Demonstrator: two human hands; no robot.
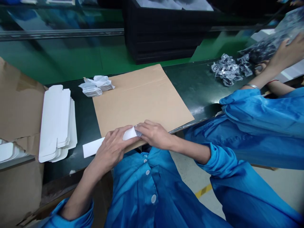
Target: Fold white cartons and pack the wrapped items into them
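Note:
My left hand [112,148] is closed around a small white carton [129,134] at the front edge of the brown cardboard sheet [142,101]. A white strip [92,148] shows on the other side of that hand; whether it belongs to the same carton I cannot tell. At the carton's right end, my right hand [154,134] has its fingers closed on a small greyish wrapped item [138,132], partly hidden by the fingers. Several white wrapped packets [96,85] lie on the sheet's far left corner.
Flat white cartons [55,120] are stacked at the left, beside a large brown cardboard box [20,104]. A black bin [163,34] stands behind the sheet. Clear plastic-wrapped pieces [229,69] lie at the right, near a co-worker's hands [282,57] and a plastic bag [266,46].

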